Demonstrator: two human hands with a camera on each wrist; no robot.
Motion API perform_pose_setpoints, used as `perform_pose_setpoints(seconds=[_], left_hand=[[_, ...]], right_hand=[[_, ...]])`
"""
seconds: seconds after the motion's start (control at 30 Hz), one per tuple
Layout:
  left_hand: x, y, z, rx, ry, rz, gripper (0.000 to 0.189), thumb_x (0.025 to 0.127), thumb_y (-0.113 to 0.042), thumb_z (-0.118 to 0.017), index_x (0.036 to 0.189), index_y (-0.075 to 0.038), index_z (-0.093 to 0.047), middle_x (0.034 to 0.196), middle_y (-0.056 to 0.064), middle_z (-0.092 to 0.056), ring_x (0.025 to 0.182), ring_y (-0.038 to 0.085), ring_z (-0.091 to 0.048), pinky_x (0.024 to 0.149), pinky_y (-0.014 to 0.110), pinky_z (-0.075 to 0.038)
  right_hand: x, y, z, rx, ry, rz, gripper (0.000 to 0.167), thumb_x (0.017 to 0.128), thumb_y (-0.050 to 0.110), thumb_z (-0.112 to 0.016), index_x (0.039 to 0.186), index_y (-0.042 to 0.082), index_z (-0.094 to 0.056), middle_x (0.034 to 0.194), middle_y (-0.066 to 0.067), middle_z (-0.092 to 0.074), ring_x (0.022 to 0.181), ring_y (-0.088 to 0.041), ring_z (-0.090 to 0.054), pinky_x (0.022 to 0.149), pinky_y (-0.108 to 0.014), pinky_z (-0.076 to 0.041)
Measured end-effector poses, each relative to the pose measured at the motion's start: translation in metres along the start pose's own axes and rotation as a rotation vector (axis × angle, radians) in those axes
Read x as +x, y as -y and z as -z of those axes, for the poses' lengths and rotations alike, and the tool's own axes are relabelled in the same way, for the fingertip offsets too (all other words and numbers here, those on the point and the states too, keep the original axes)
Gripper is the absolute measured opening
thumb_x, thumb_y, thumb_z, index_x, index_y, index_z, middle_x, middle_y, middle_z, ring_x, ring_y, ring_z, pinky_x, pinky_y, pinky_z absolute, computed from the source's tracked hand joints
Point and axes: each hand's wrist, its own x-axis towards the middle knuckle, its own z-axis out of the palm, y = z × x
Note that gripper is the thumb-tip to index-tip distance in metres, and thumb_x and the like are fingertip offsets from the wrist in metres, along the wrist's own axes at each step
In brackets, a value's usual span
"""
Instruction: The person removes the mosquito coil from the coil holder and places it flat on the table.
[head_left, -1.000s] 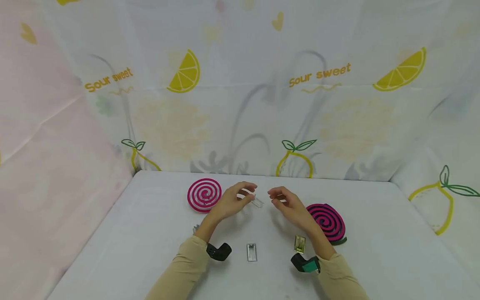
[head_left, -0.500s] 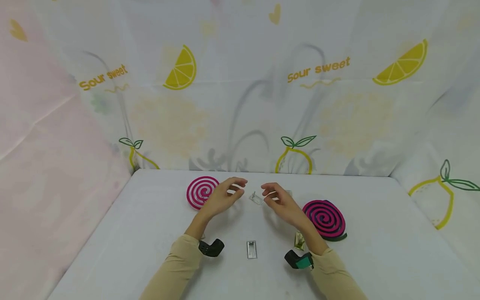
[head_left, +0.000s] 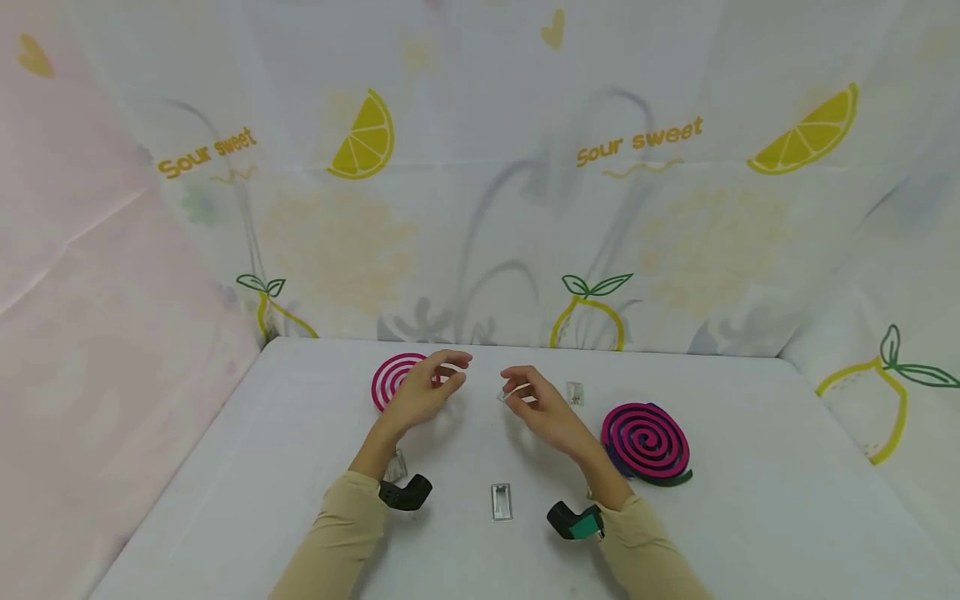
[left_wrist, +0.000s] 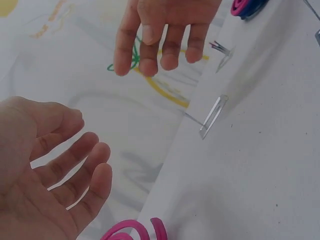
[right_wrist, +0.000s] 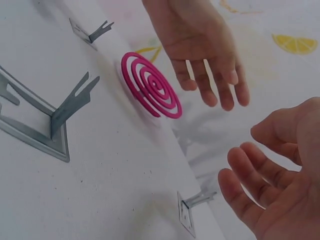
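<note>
My left hand (head_left: 422, 393) hovers with relaxed, slightly bent fingers, overlapping a pink mosquito coil (head_left: 387, 377) in the head view. Nothing is between its fingers. Facing it, my right hand (head_left: 551, 417) hangs with loosely bent fingers and also holds nothing, as the right wrist view shows. Behind its fingertips in the head view, a small metal coil stand (left_wrist: 214, 117) lies on the table with its prong raised. To the right of my right hand lies a pink and dark blue coil pair (head_left: 647, 439). In the right wrist view, the pink coil (right_wrist: 152, 86) sits tilted, raised above the tabletop.
More metal stands lie around: one at the front middle (head_left: 501, 502), one at the back right (head_left: 575, 393), one beside my left wrist (head_left: 396, 467). A fabric backdrop (head_left: 480, 250) with lemon prints rises behind the white table (head_left: 750, 467).
Both hands have drifted left, staying apart and loosely bent. The back-right stand has come into view, while the gold stand is now mostly hidden behind the right forearm.
</note>
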Motion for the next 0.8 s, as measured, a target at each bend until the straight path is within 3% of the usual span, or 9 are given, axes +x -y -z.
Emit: perform_pose_setpoints(seconds=[0.1, 0.2, 0.4, 0.57, 0.73, 0.8], left_hand=[[-0.002, 0.003, 0.006, 0.011, -0.003, 0.013, 0.032, 0.094, -0.016, -0.058, 0.125, -0.010, -0.057, 0.124, 0.015, -0.060, 0.106, 0.028, -0.060, 0.086, 0.036, -0.050], [0.003, 0.020, 0.008, 0.025, -0.017, -0.001, 0.030, 0.093, -0.019, -0.059, 0.123, -0.014, -0.058, 0.123, 0.013, -0.061, 0.105, 0.025, -0.061, 0.085, 0.034, -0.051], [0.002, 0.022, 0.019, 0.063, -0.057, 0.013, 0.030, 0.094, -0.019, -0.057, 0.124, -0.013, -0.058, 0.122, 0.012, -0.062, 0.104, 0.025, -0.060, 0.085, 0.036, -0.051], [-0.002, 0.024, 0.026, 0.047, -0.074, 0.026, 0.031, 0.094, -0.024, -0.058, 0.124, -0.013, -0.058, 0.122, 0.010, -0.062, 0.108, 0.027, -0.059, 0.092, 0.044, -0.050], [-0.001, 0.024, 0.029, 0.027, -0.087, 0.002, 0.035, 0.095, -0.024, -0.057, 0.125, -0.007, -0.057, 0.123, 0.015, -0.062, 0.111, 0.031, -0.059, 0.097, 0.048, -0.047], [-0.002, 0.018, 0.031, 0.021, -0.084, 0.001, 0.035, 0.095, -0.021, -0.056, 0.125, -0.003, -0.056, 0.123, 0.018, -0.061, 0.112, 0.033, -0.058, 0.098, 0.050, -0.045]], right_hand=[[0.002, 0.000, -0.005, 0.010, 0.004, -0.005, 0.036, 0.095, 0.006, -0.053, 0.130, 0.008, -0.046, 0.117, -0.023, -0.053, 0.103, -0.030, -0.056, 0.085, -0.027, -0.047], [0.006, -0.008, -0.008, 0.016, -0.003, -0.010, 0.038, 0.095, 0.008, -0.054, 0.131, 0.010, -0.044, 0.120, -0.023, -0.052, 0.104, -0.028, -0.056, 0.086, -0.027, -0.047], [0.012, -0.012, -0.017, 0.041, 0.011, -0.017, 0.038, 0.094, 0.005, -0.053, 0.131, 0.004, -0.044, 0.121, -0.027, -0.051, 0.106, -0.034, -0.056, 0.083, -0.028, -0.047], [0.014, -0.010, -0.025, 0.021, 0.019, -0.019, 0.037, 0.094, 0.008, -0.054, 0.130, 0.007, -0.045, 0.122, -0.024, -0.052, 0.108, -0.031, -0.057, 0.085, -0.027, -0.047], [0.016, -0.006, -0.028, 0.016, 0.029, -0.006, 0.036, 0.095, 0.008, -0.054, 0.129, 0.007, -0.046, 0.122, -0.023, -0.052, 0.109, -0.031, -0.057, 0.088, -0.032, -0.047], [0.017, -0.004, -0.029, 0.022, 0.031, 0.001, 0.035, 0.094, 0.005, -0.053, 0.129, 0.005, -0.046, 0.122, -0.025, -0.052, 0.109, -0.033, -0.057, 0.090, -0.036, -0.047]])
